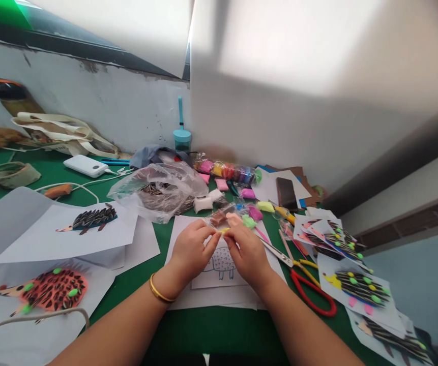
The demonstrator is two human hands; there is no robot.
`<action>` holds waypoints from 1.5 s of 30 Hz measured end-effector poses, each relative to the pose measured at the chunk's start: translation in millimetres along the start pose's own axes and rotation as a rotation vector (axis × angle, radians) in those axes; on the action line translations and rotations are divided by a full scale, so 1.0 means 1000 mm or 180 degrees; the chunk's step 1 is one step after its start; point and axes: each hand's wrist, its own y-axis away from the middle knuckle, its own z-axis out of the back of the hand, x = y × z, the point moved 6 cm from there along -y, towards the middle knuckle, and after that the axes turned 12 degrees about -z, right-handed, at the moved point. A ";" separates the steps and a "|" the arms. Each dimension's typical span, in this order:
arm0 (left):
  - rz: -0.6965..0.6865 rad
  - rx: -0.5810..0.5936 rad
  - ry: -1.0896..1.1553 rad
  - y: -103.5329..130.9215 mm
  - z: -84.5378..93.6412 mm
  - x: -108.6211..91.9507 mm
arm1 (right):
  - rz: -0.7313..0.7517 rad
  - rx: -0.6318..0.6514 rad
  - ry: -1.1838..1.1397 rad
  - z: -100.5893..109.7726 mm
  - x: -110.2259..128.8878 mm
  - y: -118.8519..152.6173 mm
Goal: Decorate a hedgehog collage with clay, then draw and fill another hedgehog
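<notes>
Meeting near the centre of the head view, the left hand (192, 246) and the right hand (250, 254) each have their grip pinched on a small yellow piece (224, 231), held between the fingertips just above a line drawing (224, 260) of an animal on white paper. A gold bangle (158, 288) circles the left wrist. Beyond the hands, in the middle of the frame, lie a light green lump (249, 221), a peach lump (234, 219) and a clear plastic bag (159, 190) with dark contents. Right of the right hand, red-and-yellow-handled scissors (312, 292) rest on the green counter (213, 330), blades pointing toward that hand. At lower left is a red hedgehog picture (54, 290) dotted with green; a dark hedgehog picture (94, 217) lies above it. More hedgehog pictures (361, 288) overlap at lower right, and a dark phone (286, 193) lies farther up.
</notes>
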 end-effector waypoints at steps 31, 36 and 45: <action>-0.0204 -0.0422 0.0719 0.000 0.005 -0.007 | -0.0730 -0.0275 -0.1045 0.000 -0.024 0.003; -0.0407 -0.0409 0.0376 0.001 0.001 -0.009 | -0.0667 -0.0187 -0.1111 -0.003 -0.020 0.004; -0.0722 -0.0857 0.0592 0.004 0.013 -0.009 | -0.0213 -0.0003 -0.0858 0.004 -0.016 0.000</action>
